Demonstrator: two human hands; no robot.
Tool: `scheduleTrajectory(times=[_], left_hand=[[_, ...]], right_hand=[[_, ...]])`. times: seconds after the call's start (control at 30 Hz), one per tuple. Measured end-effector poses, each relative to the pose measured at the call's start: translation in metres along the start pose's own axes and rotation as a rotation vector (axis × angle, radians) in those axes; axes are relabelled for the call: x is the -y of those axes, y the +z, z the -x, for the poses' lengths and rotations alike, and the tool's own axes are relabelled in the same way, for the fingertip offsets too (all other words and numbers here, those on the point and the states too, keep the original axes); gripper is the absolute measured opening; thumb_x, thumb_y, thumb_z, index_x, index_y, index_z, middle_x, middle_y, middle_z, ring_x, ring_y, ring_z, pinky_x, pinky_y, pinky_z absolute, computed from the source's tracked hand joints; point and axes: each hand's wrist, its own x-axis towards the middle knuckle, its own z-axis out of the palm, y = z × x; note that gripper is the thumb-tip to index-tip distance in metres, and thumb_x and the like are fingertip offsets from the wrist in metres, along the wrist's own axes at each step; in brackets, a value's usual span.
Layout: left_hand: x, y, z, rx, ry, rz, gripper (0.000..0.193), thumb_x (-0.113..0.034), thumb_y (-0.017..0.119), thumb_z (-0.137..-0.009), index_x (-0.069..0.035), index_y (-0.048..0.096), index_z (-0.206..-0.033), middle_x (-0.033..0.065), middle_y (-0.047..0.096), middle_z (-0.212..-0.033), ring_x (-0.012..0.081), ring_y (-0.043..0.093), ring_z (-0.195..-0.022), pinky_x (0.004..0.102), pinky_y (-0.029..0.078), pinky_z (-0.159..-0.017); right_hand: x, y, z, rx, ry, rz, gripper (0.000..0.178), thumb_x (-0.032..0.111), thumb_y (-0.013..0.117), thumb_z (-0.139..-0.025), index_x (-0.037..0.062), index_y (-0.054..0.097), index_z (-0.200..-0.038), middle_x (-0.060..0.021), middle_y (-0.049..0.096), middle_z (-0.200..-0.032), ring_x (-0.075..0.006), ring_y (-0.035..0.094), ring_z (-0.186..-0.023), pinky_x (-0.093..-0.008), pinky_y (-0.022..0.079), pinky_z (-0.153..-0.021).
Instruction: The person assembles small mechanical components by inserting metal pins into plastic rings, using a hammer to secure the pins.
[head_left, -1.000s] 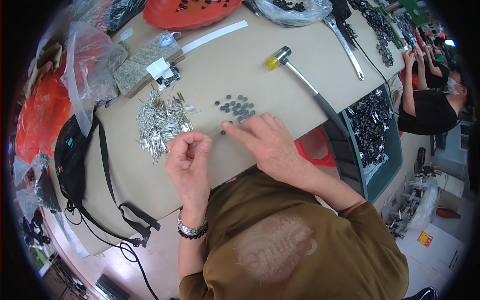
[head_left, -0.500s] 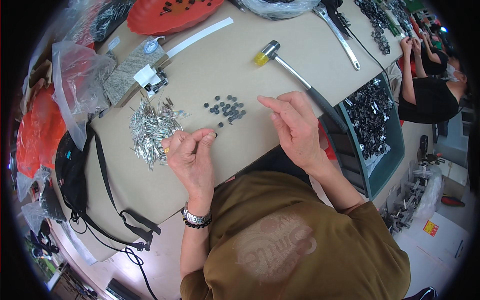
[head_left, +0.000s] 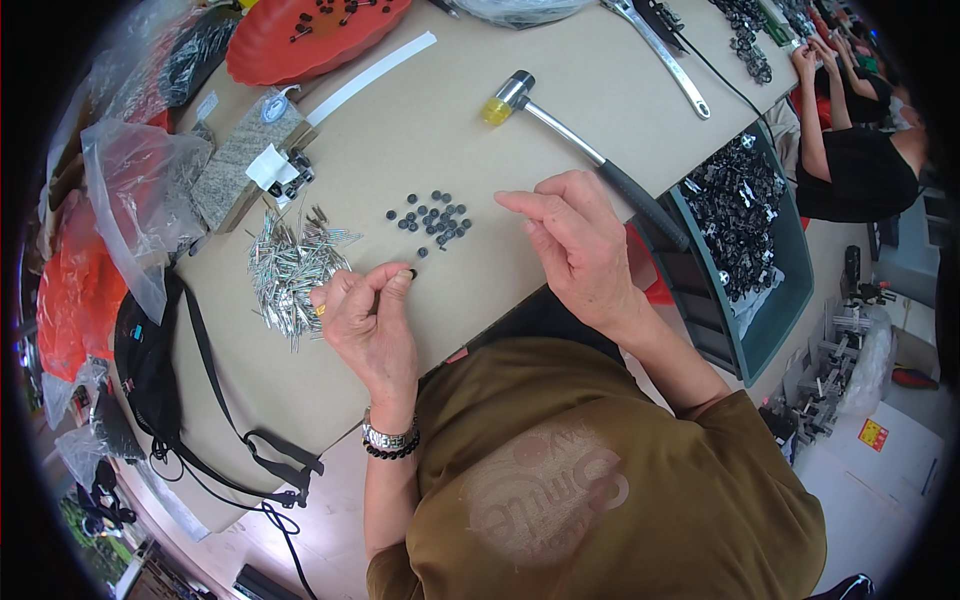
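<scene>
My left hand (head_left: 362, 318) pinches a small black round piece (head_left: 413, 272) between thumb and index finger, at the table's near side. Right beside it lies a heap of thin silvery metal pins (head_left: 290, 270). A loose cluster of small black round pieces (head_left: 432, 217) is spread on the table between my two hands. My right hand (head_left: 583, 245) hovers to the right of that cluster, index finger stretched out and thumb apart, with nothing seen in it. A hammer (head_left: 560, 130) with a yellow face and a dark grip lies beyond my right hand.
A grey stone block (head_left: 240, 165) carries a small metal fixture (head_left: 290, 175). Far left stands a red dish (head_left: 330, 45) of small parts. A green crate (head_left: 790, 290) full of black parts sits at the right; an adjustable wrench (head_left: 665, 60) lies at the back. Another person works far right.
The table and the things on it have shifted slightly left in the picture, as my view turned. Both hands keep nearly the same pose, and the left still pinches the black piece.
</scene>
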Motion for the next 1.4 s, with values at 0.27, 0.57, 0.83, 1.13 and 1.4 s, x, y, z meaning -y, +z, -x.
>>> scheduleTrajectory(times=[0.27,0.57,0.83,1.13,1.4], left_hand=[[0.000,0.000,0.000,-0.011,-0.001,-0.007,0.007,-0.003,0.082,-0.079,-0.006,0.079,-0.083,-0.0018,0.040,-0.068,0.0157,0.037,-0.077,0.0315,0.033,-0.077],[0.003,0.000,0.002,0.004,0.026,-0.022,0.005,-0.006,0.081,-0.083,-0.005,0.078,-0.087,-0.0025,0.043,-0.071,0.0145,0.040,-0.077,0.0307,0.032,-0.082],[0.000,0.002,0.003,-0.058,0.128,-0.115,0.005,-0.005,0.081,-0.084,-0.004,0.077,-0.086,-0.0007,0.043,-0.069,0.0149,0.040,-0.074,0.0320,0.033,-0.082],[-0.010,0.008,0.002,-0.084,0.359,-0.388,0.021,0.007,0.072,-0.071,-0.007,0.074,-0.087,0.0035,0.050,-0.076,0.0249,0.047,-0.079,0.0374,0.039,-0.075],[-0.010,0.008,-0.001,-0.042,0.408,-0.361,0.024,0.010,0.066,-0.071,-0.004,0.071,-0.090,0.0064,0.051,-0.077,0.0267,0.048,-0.079,0.0374,0.041,-0.074]], right_hand=[[0.002,0.000,0.000,-0.005,-0.003,-0.006,0.035,-0.005,0.067,-0.082,0.0088,0.074,-0.113,-0.0086,0.058,-0.094,-0.0290,0.056,-0.088,-0.0396,0.046,-0.079],[0.003,0.000,0.001,0.006,-0.002,-0.009,0.033,-0.002,0.067,-0.083,0.0089,0.074,-0.113,-0.0079,0.058,-0.094,-0.0285,0.056,-0.089,-0.0401,0.046,-0.080],[0.003,0.002,0.002,0.010,-0.021,-0.003,0.032,-0.001,0.068,-0.083,0.0100,0.074,-0.112,-0.0063,0.058,-0.095,-0.0271,0.056,-0.088,-0.0393,0.044,-0.078],[0.003,0.004,0.001,-0.005,-0.050,0.009,0.032,-0.001,0.069,-0.083,0.0104,0.075,-0.112,-0.0053,0.058,-0.095,-0.0263,0.056,-0.087,-0.0389,0.043,-0.077],[0.014,0.023,-0.015,-0.008,-0.182,0.051,0.016,0.004,0.068,-0.082,0.0089,0.073,-0.097,-0.0040,0.058,-0.095,-0.0248,0.054,-0.087,-0.0381,0.040,-0.074]])
